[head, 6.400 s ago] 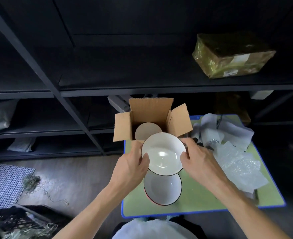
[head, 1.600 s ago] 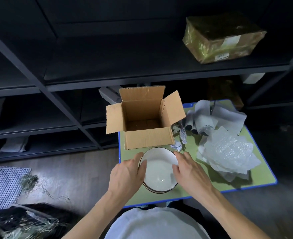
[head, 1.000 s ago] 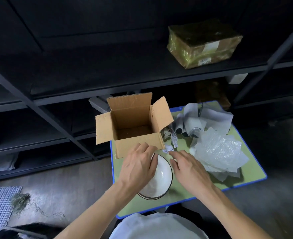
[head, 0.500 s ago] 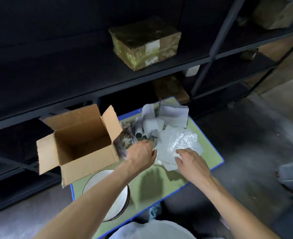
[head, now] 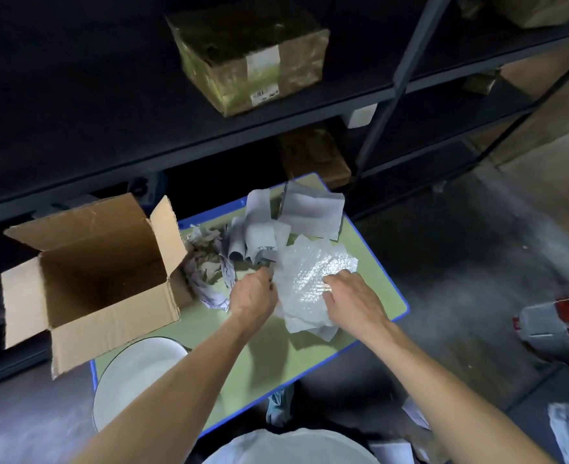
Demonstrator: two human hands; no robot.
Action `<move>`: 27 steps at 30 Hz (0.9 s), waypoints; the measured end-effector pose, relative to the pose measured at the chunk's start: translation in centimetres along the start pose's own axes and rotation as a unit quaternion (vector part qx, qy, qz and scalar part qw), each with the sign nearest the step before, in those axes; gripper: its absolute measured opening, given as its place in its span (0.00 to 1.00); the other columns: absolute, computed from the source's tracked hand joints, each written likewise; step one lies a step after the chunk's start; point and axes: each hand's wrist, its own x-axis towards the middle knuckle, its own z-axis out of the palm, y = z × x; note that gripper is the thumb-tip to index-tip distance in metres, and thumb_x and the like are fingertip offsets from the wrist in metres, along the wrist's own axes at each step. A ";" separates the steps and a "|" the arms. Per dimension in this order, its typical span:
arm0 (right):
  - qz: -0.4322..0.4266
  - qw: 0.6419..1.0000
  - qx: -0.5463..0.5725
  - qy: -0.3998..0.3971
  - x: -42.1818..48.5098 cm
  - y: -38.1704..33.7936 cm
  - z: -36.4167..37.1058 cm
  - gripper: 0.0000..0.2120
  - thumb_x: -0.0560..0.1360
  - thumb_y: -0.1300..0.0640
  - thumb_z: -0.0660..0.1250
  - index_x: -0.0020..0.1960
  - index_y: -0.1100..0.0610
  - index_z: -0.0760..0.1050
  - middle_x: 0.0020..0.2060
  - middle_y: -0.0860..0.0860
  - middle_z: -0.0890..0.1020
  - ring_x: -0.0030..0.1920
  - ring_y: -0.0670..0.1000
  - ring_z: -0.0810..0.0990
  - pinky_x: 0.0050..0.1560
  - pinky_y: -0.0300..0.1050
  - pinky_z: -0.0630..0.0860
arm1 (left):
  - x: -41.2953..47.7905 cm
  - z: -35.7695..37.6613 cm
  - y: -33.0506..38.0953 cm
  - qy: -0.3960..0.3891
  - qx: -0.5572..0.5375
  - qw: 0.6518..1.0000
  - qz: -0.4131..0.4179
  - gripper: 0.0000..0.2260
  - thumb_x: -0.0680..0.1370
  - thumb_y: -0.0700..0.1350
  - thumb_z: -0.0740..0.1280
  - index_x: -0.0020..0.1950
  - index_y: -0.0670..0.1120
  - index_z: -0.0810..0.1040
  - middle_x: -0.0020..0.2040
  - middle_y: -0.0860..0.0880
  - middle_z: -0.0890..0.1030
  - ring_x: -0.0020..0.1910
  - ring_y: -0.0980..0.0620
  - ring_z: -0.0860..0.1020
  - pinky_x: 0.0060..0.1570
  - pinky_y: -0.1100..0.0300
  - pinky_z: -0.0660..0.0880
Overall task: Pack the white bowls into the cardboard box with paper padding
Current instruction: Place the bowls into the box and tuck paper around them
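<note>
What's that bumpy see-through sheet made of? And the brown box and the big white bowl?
Clear bumpy sheet: looks like plastic bubble wrap, shiny with little bubbles. Open brown box: cardboard, matte, with folded flaps. Round white bowl with dark rim: probably glazed ceramic, smooth; could be enamel.
</note>
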 end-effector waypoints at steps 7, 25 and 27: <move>-0.010 1.000 0.014 0.021 2.3 -0.5 -2.2 0.21 0.81 0.54 0.60 0.73 0.56 0.66 0.63 0.55 0.74 0.63 0.57 0.71 0.58 0.51 0.74 | -2.2 -3.3 -1.0 0.014 -0.165 0.986 0.015 0.07 0.77 0.39 0.63 0.52 0.48 0.78 0.37 0.48 0.81 0.36 0.44 0.77 0.34 0.56 0.71; -0.147 0.967 0.205 -0.028 4.5 -8.2 -6.8 0.09 0.77 0.51 0.65 0.43 0.55 0.70 0.33 0.47 0.69 0.34 0.49 0.67 0.34 0.47 0.64 | -7.5 -12.3 -5.5 0.157 -0.210 0.964 -0.052 0.06 0.80 0.47 0.61 0.49 0.54 0.78 0.38 0.55 0.80 0.39 0.54 0.77 0.30 0.62 0.67; -0.175 0.963 0.204 -0.028 4.4 -9.6 -6.9 0.12 0.78 0.52 0.66 0.40 0.57 0.68 0.32 0.48 0.66 0.32 0.47 0.63 0.33 0.47 0.61 | -8.7 -13.0 -6.5 0.181 -0.203 0.960 -0.067 0.05 0.80 0.50 0.62 0.50 0.55 0.78 0.38 0.55 0.80 0.39 0.54 0.77 0.31 0.60 0.68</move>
